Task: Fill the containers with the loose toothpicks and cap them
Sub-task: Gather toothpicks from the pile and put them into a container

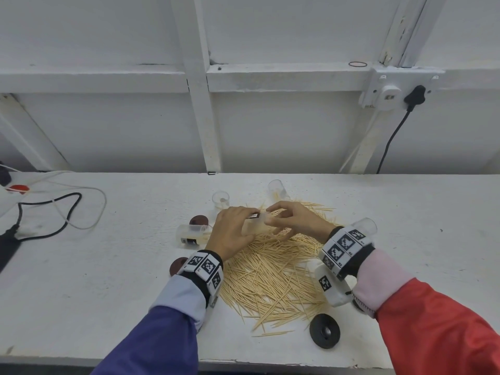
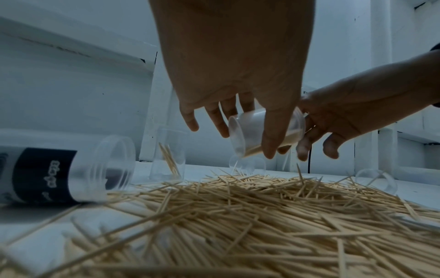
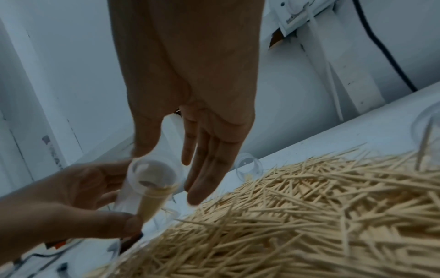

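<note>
Here the white table (image 1: 108, 266) meets a white panelled wall (image 1: 270, 131), with a socket (image 1: 389, 96) at upper right. Centre frame, the left hand (image 1: 230, 234) grips a tilted clear container (image 2: 266, 131) part-filled with toothpicks above the loose toothpicks (image 1: 273, 272). The right hand (image 1: 295, 220) touches its mouth, fingers fairly straight, gripping nothing visible.

We see pale tan toothpicks (image 1: 273, 272) on our white table (image 1: 108, 266), clear containers, 1 (image 1: 189, 234) with a black label, dark maroon caps (image 1: 198, 220), a black cap (image 1: 324, 331), black-and-white checked wristbands (image 1: 205, 266), blue and red sleeves.
</note>
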